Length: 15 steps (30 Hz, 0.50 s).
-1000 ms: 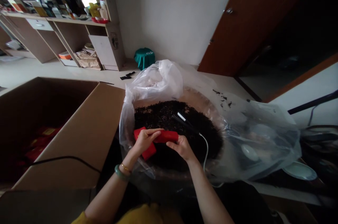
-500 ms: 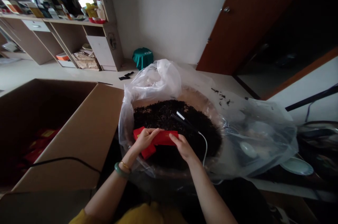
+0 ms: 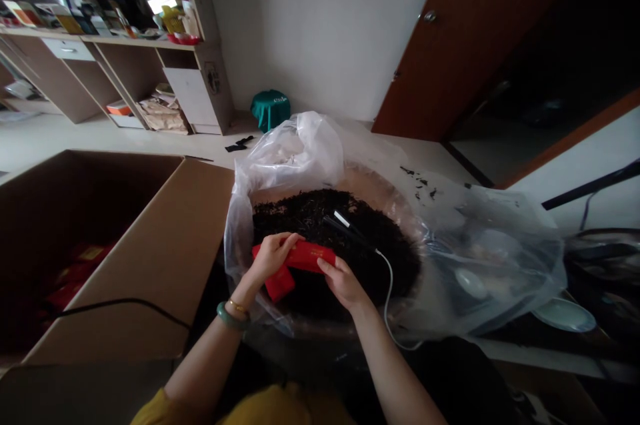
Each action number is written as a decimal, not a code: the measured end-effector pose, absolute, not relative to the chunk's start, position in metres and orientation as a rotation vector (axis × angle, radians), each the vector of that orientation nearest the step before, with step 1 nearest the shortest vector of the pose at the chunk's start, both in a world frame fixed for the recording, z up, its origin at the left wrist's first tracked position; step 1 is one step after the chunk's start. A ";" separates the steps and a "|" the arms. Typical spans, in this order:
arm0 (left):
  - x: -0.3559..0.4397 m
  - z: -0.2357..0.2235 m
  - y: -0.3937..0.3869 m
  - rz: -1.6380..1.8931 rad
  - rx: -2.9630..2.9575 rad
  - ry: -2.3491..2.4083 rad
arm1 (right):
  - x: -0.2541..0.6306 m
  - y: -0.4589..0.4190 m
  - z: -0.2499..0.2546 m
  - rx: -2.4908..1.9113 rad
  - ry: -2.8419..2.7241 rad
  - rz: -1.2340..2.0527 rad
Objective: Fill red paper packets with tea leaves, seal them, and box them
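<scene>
Between my two hands I hold a red packet (image 3: 313, 256) with small gold print, level above a heap of dark dried leaves (image 3: 320, 208) that looks like loose tea. My left hand (image 3: 273, 255) grips its left end, and my right hand (image 3: 343, 280) pinches its right end. Under my left hand lies another red packet (image 3: 280, 283), partly covered. The leaves fill a round container lined with a clear plastic bag (image 3: 305, 145). On the leaves rests a black handheld device (image 3: 350, 233) with a white strip and a white cord (image 3: 391, 291).
A big cardboard box (image 3: 165, 258) stands at the left, with several red packets (image 3: 75, 271) inside. Behind are a shelf desk (image 3: 200, 88), a green-covered bin (image 3: 271, 109) and a brown door (image 3: 465, 31). A pale dish (image 3: 564, 315) lies at the right.
The packet's right end has tilted slightly, and its gold print shows more. My left hand has curled further over the packet, and my right hand has shifted a little lower. The white cord has swung downward.
</scene>
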<state>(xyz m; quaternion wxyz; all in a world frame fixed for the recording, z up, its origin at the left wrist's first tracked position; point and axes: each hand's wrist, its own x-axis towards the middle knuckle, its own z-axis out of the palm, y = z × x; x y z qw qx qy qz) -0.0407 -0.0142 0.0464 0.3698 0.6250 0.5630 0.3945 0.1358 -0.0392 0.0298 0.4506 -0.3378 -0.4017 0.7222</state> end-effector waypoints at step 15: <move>-0.030 0.056 -0.025 0.488 2.647 1.462 | 0.139 -0.015 0.035 -1.031 -1.437 1.678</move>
